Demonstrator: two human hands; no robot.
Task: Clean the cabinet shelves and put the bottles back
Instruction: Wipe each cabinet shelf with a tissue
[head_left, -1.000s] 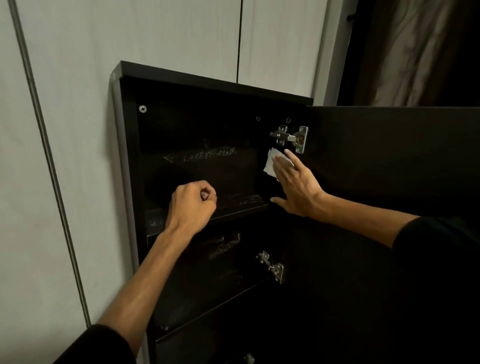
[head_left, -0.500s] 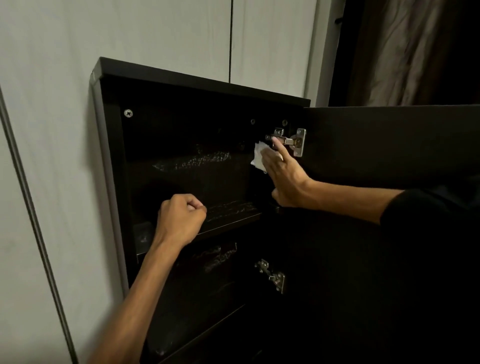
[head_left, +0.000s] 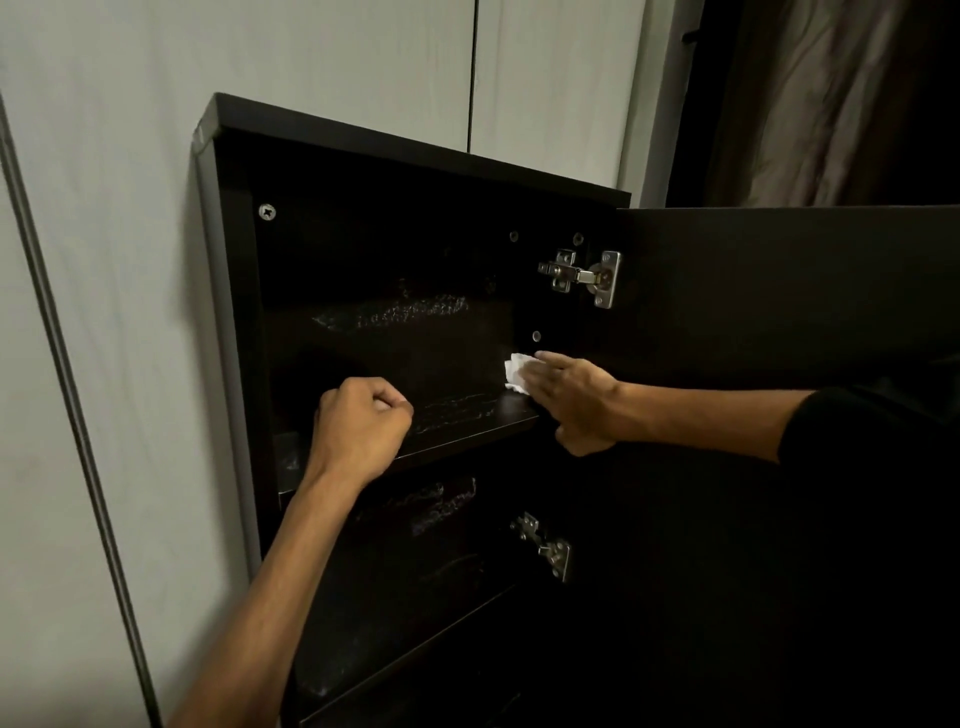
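A black wall cabinet (head_left: 415, 150) hangs open in front of me, its door (head_left: 779, 291) swung out to the right. My right hand (head_left: 571, 400) presses a white tissue (head_left: 517, 371) flat against the inner right wall, just above the upper shelf (head_left: 467, 421). My left hand (head_left: 361, 423) is a closed fist at the front edge of that shelf, with nothing visible in it. Streaky marks show on the shelf and the back panel. No bottles are in view.
A steel hinge (head_left: 587, 275) sits above my right hand and a second hinge (head_left: 545, 548) lower down. A lower shelf (head_left: 415, 644) lies below. Pale wall panels surround the cabinet; a dark curtain (head_left: 831, 98) hangs at the upper right.
My right hand has slid the tissue down the inner right wall, from beside the upper hinge to just above the shelf. The left fist has stayed at the shelf edge.
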